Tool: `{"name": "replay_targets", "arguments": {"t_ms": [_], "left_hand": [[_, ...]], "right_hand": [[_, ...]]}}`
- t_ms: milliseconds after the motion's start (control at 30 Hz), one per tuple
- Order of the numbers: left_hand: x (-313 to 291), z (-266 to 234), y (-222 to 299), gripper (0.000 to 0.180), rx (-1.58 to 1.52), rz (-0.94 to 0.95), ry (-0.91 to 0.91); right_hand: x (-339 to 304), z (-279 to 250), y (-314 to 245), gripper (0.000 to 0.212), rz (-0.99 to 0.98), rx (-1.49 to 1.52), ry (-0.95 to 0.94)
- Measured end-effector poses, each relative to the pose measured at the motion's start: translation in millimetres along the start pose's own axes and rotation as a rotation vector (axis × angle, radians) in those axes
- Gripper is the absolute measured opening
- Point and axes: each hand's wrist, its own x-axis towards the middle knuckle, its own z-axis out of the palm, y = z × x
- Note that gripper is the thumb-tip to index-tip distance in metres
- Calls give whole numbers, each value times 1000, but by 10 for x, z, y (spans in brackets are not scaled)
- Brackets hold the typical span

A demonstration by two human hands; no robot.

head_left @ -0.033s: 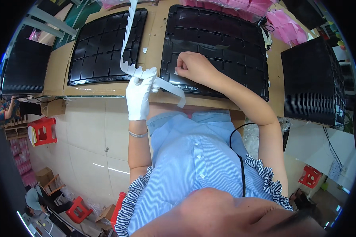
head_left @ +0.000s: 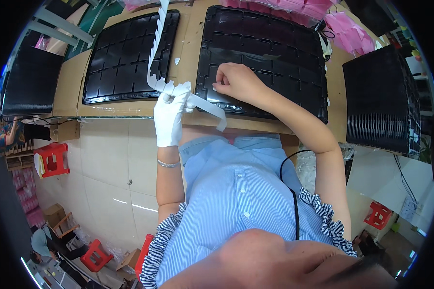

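My left hand point(head_left: 171, 113), in a white glove, is closed on a long white strip point(head_left: 165, 87) with a notched edge, which looks like a strip of stickers. The strip's upper part runs up across the left black plastic tray point(head_left: 125, 55), and its plain tail hangs down toward my lap. Bare, my right hand point(head_left: 237, 82) is over the near left part of the right black plastic tray point(head_left: 265, 50). Its fingers are curled in a pinch, and a small white sticker point(head_left: 214, 88) shows at the fingertips. How much of it lies on the tray is hidden.
Both trays lie on a cardboard-covered table point(head_left: 184, 43). A tall stack of black trays point(head_left: 378, 98) stands at the right, another stack point(head_left: 31, 79) at the far left. Pink bagged material point(head_left: 349, 33) lies at the back. Red stools point(head_left: 53, 159) and other people point(head_left: 53, 241) are on the left.
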Motion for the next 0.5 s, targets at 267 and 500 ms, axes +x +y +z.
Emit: {"name": "replay_targets", "arguments": {"t_ms": [267,500], "left_hand": [[16,18,24,26,25,8,32],[-7,98,66,32,-133,5,-77]], "right_hand": [[-22,6,96,15,-145,93,-41],[-269,-142,181,17,154,1218,-78]]}}
